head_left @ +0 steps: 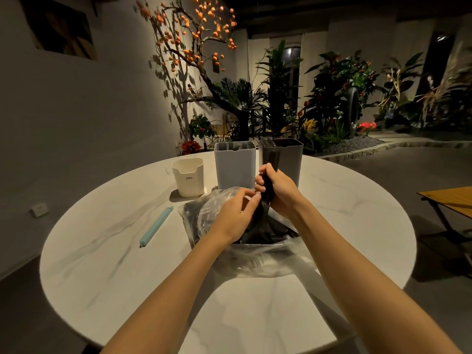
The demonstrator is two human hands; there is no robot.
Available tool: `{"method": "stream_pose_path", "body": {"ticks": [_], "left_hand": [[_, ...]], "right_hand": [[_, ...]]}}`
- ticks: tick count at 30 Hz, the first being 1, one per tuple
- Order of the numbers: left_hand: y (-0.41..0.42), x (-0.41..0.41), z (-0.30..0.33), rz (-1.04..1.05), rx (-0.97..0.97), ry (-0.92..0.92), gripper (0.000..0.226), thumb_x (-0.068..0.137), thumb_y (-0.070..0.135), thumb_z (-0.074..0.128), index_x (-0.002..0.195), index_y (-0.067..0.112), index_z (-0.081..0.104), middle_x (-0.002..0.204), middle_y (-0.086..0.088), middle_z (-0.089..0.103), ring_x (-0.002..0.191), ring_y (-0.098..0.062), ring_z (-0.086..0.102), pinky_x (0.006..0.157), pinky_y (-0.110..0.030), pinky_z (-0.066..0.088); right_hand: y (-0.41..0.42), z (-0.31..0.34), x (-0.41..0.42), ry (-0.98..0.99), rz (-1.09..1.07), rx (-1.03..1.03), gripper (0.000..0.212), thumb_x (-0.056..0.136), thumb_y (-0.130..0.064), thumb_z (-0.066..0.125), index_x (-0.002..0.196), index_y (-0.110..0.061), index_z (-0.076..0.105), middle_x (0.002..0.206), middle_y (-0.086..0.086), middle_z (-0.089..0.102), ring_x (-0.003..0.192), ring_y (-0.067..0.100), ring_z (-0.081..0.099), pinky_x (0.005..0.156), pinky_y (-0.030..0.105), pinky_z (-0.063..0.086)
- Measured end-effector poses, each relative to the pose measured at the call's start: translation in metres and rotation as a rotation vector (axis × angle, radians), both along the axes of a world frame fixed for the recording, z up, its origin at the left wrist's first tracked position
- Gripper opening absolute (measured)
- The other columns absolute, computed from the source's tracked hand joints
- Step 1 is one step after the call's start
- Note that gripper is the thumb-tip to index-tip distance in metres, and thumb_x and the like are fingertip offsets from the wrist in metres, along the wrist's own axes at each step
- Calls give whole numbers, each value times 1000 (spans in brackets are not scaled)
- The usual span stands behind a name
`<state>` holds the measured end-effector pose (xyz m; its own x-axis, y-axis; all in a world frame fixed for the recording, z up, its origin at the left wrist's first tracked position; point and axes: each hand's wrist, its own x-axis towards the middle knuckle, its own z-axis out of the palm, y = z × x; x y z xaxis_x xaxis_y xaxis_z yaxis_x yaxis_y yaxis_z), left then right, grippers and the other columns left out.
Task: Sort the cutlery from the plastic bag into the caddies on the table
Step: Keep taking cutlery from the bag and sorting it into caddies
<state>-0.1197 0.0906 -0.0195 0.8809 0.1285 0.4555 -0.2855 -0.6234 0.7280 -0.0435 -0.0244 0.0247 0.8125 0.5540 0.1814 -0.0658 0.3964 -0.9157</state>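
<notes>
Cutlery (268,180) in a dark bundle is gripped in the right hand (279,190) at frame centre, above the plastic bag (255,261), where more pieces lie. The left hand (236,209), fingers curled, touches the bundle's lower end; whether anything is pinched cannot be told. Handles should probably be squared before lifting. Open room is left above the grey caddy (290,159), just behind; the blue caddy (235,164) stands close beside it.

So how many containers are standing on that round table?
3, in a row behind the plastic bag: a small cream caddy on the left, a pale grey caddy in the middle, a dark grey caddy on the right, partly hidden by a hand.
</notes>
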Motion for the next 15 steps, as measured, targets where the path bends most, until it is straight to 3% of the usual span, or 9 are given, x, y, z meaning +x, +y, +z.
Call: {"method": "stream_pose_path", "body": {"ticks": [2, 5, 9, 13, 15], "left_hand": [[2, 0, -2, -86, -62, 126, 32, 94, 41, 56, 118, 20, 52, 100, -1, 68, 93, -15, 67, 86, -36, 56], [8, 0, -4, -142, -2, 215, 47, 84, 37, 71, 123, 18, 52, 108, -3, 66, 90, -17, 69, 86, -33, 57], [13, -3, -1, -164, -134, 222, 31, 88, 17, 70, 114, 20, 54, 95, -1, 66, 71, -4, 67, 71, -21, 57], [20, -5, -2, -185, -349, 175, 35, 87, 7, 67, 119, 18, 59, 98, -4, 66, 66, -3, 63, 62, -18, 52], [22, -5, -3, -190, -508, 149, 38, 85, 7, 70, 122, 12, 61, 101, -9, 67, 70, -7, 63, 63, -19, 51]], "right_hand": [[2, -6, 1, 61, -46, 100, 25, 106, -28, 29, 95, -11, 44, 67, 2, 45, 55, 11, 42, 62, 26, 42], [5, -12, 0, 185, -98, 226, 23, 106, -30, 29, 99, -12, 42, 66, 3, 47, 56, 14, 45, 65, 28, 45], [6, -18, 0, 275, -133, 299, 24, 105, -30, 30, 97, -12, 44, 70, 6, 51, 64, 17, 50, 74, 33, 47], [4, -27, 1, 212, -254, 148, 23, 105, -28, 35, 95, -14, 51, 83, 6, 62, 83, 19, 60, 78, 33, 49], [2, -33, 0, 121, -363, 6, 23, 103, -27, 41, 93, -13, 56, 83, 5, 62, 79, 15, 59, 69, 26, 47]]}}
